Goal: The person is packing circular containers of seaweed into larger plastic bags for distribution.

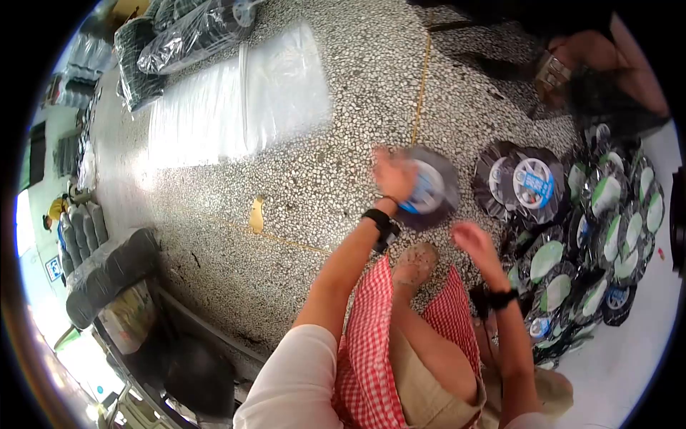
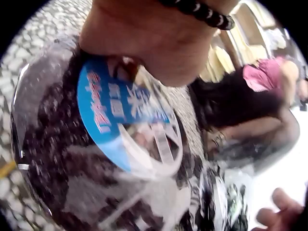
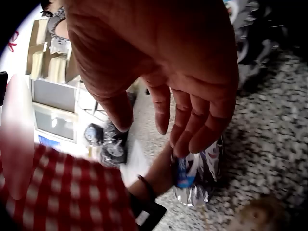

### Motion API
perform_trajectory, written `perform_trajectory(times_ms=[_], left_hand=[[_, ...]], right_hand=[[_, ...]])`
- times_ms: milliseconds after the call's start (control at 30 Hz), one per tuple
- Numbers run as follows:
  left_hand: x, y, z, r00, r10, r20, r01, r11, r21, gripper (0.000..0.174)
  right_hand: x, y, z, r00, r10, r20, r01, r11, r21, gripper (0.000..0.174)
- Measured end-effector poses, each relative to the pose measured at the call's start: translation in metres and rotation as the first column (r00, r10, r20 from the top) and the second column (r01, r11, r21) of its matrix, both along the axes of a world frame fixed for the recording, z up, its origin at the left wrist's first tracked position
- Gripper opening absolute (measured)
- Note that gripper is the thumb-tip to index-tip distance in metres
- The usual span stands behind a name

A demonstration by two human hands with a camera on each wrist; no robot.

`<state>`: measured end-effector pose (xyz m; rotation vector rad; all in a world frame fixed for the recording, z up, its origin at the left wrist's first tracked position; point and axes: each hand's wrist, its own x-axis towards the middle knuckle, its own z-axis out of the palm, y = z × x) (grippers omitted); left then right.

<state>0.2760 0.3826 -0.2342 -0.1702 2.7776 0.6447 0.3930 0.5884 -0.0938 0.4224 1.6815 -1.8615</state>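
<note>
A round clear-plastic pack (image 1: 436,193) of dark, crumbly dried stuff, with a blue and white label, is at my left hand (image 1: 395,176). That hand grips the pack by its left side, blurred in the head view. In the left wrist view the heel of the hand lies over the label (image 2: 103,115), and the fingers are hidden. My right hand (image 1: 475,243) hangs to the right of the pack, its fingers loosely bent and holding nothing. In the right wrist view its palm and fingers (image 3: 197,115) overlap the pack.
Two similar round packs (image 1: 532,182) lie on the speckled floor to the right. Beyond them is a large heap of packs (image 1: 614,214). Clear plastic sheeting (image 1: 236,107) and long wrapped bundles (image 1: 193,43) lie at the upper left. Another person's leg (image 1: 600,71) is at the upper right.
</note>
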Motion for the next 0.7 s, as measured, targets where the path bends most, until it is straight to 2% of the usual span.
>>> perform_trajectory(times_ms=[33,67,100,133,167,200,233,267,300,367,400,467,500,567,633,700], left_hand=[[0.011,0.016,-0.034,0.989,-0.058,0.135,-0.007,0.9,0.435,0.058],[-0.001,0.018,0.033,0.847,-0.467,0.253,0.084,0.588,0.805,0.052],[-0.011,0.022,0.062,0.835,-0.505,0.219,0.09,0.518,0.851,0.05],[-0.023,0.014,0.054,0.939,-0.343,0.031,0.248,0.734,0.632,0.048],[-0.043,0.002,0.041,0.949,-0.236,-0.209,0.295,0.896,0.332,0.047],[-0.077,-0.024,0.026,0.912,-0.213,-0.35,0.244,0.969,0.047,0.052],[-0.099,-0.051,0.025,0.889,-0.134,-0.438,0.092,0.989,-0.117,0.065],[-0.12,-0.082,0.007,0.91,-0.098,-0.403,-0.007,0.968,-0.251,0.07],[-0.138,-0.109,-0.01,0.899,-0.065,-0.434,-0.124,0.911,-0.394,0.067],[-0.151,-0.143,-0.003,0.953,-0.148,-0.265,-0.043,0.799,-0.6,0.057],[-0.152,-0.161,-0.008,0.956,-0.149,-0.251,-0.033,0.799,-0.6,0.057],[-0.154,-0.192,-0.011,0.966,-0.208,-0.155,0.092,0.832,-0.547,0.044],[-0.152,-0.206,-0.009,0.979,-0.164,-0.121,0.086,0.872,-0.482,0.052],[-0.144,-0.218,0.004,0.994,0.04,-0.101,-0.076,0.919,-0.388,0.063],[-0.139,-0.228,0.006,0.99,0.034,-0.139,-0.092,0.894,-0.438,0.065],[-0.139,-0.243,0.004,0.986,0.035,-0.165,-0.112,0.866,-0.487,0.069]], right_hand=[[0.024,0.007,-0.01,0.995,-0.03,0.099,0.03,1.0,0.002,0.026],[0.044,0.012,-0.016,0.994,-0.009,0.107,0.002,0.998,0.063,0.025],[0.058,0.012,-0.013,0.987,-0.05,0.155,0.041,0.997,0.061,0.025],[0.073,0.015,-0.017,0.971,-0.056,0.233,0.037,0.996,0.087,0.025],[0.087,0.017,-0.023,0.969,-0.061,0.241,0.041,0.995,0.086,0.025],[0.101,0.02,-0.028,0.98,0.014,0.198,-0.041,0.99,0.133,0.026],[0.108,0.022,-0.032,0.984,0.093,0.153,-0.121,0.975,0.185,0.026],[0.103,0.017,-0.022,0.983,0.098,0.158,-0.125,0.978,0.168,0.026],[0.106,0.016,-0.027,0.981,0.094,0.167,-0.123,0.977,0.172,0.026],[0.116,0.013,-0.033,0.972,0.154,0.178,-0.198,0.944,0.265,0.027],[0.114,0.01,-0.03,0.971,0.186,0.149,-0.223,0.931,0.29,0.028],[0.112,0.007,-0.027,0.966,0.221,0.133,-0.253,0.918,0.306,0.029],[0.11,0.007,-0.025,0.961,0.258,0.099,-0.276,0.904,0.327,0.03],[0.104,0.006,-0.019,0.959,0.281,0.035,-0.273,0.886,0.375,0.03],[0.104,0.006,-0.023,0.952,0.304,-0.026,-0.265,0.867,0.422,0.03],[0.114,0.012,-0.036,0.955,0.265,0.132,-0.296,0.873,0.388,0.031]])
